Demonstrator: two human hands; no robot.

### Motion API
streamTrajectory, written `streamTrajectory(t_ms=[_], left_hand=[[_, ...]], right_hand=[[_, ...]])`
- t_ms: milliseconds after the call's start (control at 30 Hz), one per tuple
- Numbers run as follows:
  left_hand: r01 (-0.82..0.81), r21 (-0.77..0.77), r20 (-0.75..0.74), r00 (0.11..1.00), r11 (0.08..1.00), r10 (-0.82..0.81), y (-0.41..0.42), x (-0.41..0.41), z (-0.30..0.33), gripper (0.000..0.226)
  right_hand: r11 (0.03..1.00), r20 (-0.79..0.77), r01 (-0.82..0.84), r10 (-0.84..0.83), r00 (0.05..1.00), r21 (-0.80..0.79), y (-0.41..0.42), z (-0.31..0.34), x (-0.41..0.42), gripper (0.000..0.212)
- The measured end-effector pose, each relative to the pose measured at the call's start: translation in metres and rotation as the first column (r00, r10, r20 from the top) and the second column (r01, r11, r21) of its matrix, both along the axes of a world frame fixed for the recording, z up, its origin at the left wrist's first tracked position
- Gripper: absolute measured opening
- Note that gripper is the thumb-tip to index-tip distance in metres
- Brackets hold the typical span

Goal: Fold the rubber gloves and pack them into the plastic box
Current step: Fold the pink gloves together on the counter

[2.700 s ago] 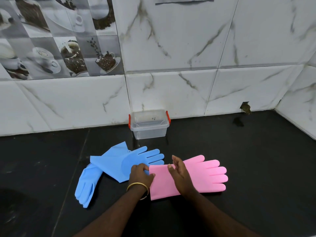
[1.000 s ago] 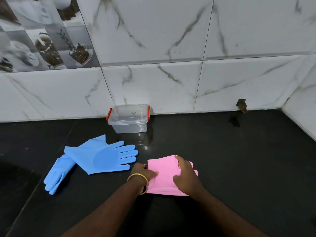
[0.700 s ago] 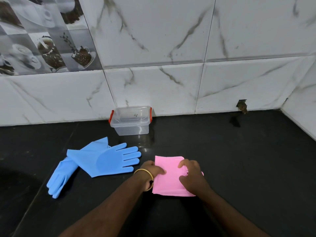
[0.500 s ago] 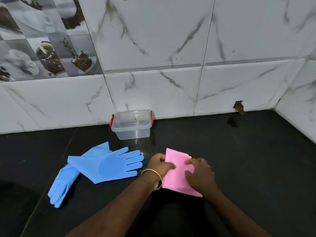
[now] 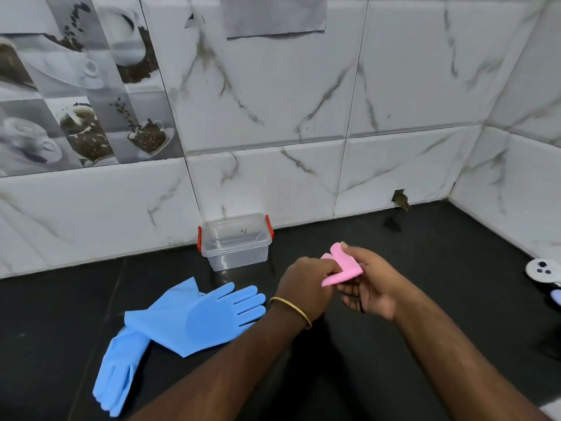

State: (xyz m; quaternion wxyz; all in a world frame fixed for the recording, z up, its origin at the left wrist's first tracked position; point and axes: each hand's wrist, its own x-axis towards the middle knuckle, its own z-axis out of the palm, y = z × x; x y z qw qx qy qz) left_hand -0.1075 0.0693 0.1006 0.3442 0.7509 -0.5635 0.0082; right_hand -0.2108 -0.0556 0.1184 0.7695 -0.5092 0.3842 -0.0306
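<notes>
Head view: left hand (image 5: pixel 305 288) and right hand (image 5: pixel 368 284) raised above black worktop (image 5: pixel 394 344), both arms reaching in from below. Folded pink glove (image 5: pixel 343 265) pinched between them, left grip closed on its near edge, right grip curled round its far side, thumb on top. Gold bangle (image 5: pixel 291 311) on left wrist. Two blue gloves (image 5: pixel 194 317) flat on worktop, left of the hands. Clear plastic box (image 5: pixel 235 241), lid on, red clips, against tiled wall (image 5: pixel 303 101); small mark on lid, unreadable. Paper sheet (image 5: pixel 274 15) on wall, print too blurred to read
</notes>
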Motion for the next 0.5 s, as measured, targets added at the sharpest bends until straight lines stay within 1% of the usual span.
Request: streamTrajectory(t_ms=[67,100,133,167,200,233,267,300,333,367,400,433,467,500], left_hand=[[0.096,0.033,0.142,0.985,0.995,-0.099,0.009,0.0,0.001,0.023],[0.16,0.053,0.177,0.97,0.986,-0.167,0.013,0.001,0.001,0.024],[0.228,0.071,0.17,0.957,0.971,-0.237,0.019,0.003,-0.002,0.024],[0.267,0.075,0.108,0.956,0.961,-0.274,0.025,0.005,-0.007,0.026],[0.255,0.058,-0.031,0.967,0.965,-0.254,0.032,0.004,-0.012,0.029],[0.175,0.023,-0.22,0.961,0.984,-0.166,0.039,0.002,-0.018,0.035],[0.029,0.001,-0.415,0.91,1.0,-0.026,0.045,-0.002,-0.024,0.039],[-0.156,0.035,-0.59,0.794,0.987,0.146,0.047,-0.005,-0.031,0.042],[-0.308,0.151,-0.726,0.611,0.939,0.317,0.048,-0.005,-0.039,0.046],[-0.35,0.315,-0.821,0.366,0.882,0.439,0.049,-0.004,-0.045,0.054],[-0.267,0.459,-0.865,0.084,0.847,0.495,0.046,-0.002,-0.05,0.064],[-0.127,0.506,-0.855,-0.202,0.853,0.477,0.044,0.001,-0.052,0.072],[-0.021,0.482,-0.805,-0.404,0.876,0.433,0.041,0.003,-0.054,0.075],[0.021,0.432,-0.775,-0.502,0.902,0.383,0.038,0.004,-0.054,0.072]], right_hand=[[1.0,-0.021,0.028,-0.028,0.999,0.009,0.004,-0.004,0.0,0.028],[0.999,-0.029,0.054,-0.054,0.998,0.005,0.006,-0.009,0.0,0.022],[0.996,-0.026,0.083,-0.083,0.996,0.012,0.009,-0.013,-0.001,0.019],[0.994,-0.011,0.107,-0.106,0.994,0.032,0.012,-0.017,-0.003,0.019],[0.991,0.005,0.122,-0.123,0.992,0.053,0.015,-0.021,-0.005,0.022],[0.989,0.016,0.135,-0.137,0.991,0.064,0.016,-0.025,-0.006,0.025],[0.986,0.02,0.151,-0.153,0.988,0.069,0.017,-0.029,-0.008,0.028],[0.983,0.02,0.17,-0.172,0.985,0.073,0.016,-0.034,-0.009,0.03],[0.979,0.021,0.186,-0.188,0.982,0.079,0.013,-0.038,-0.011,0.031],[0.978,0.02,0.193,-0.196,0.98,0.083,0.01,-0.042,-0.012,0.032],[0.978,0.017,0.191,-0.193,0.981,0.085,0.006,-0.044,-0.013,0.033],[0.98,0.011,0.181,-0.182,0.983,0.082,0.003,-0.046,-0.014,0.034],[0.983,0.004,0.166,-0.166,0.986,0.08,-0.001,-0.048,-0.015,0.035],[0.985,-0.001,0.15,-0.151,0.989,0.085,-0.006,-0.05,-0.015,0.036]])
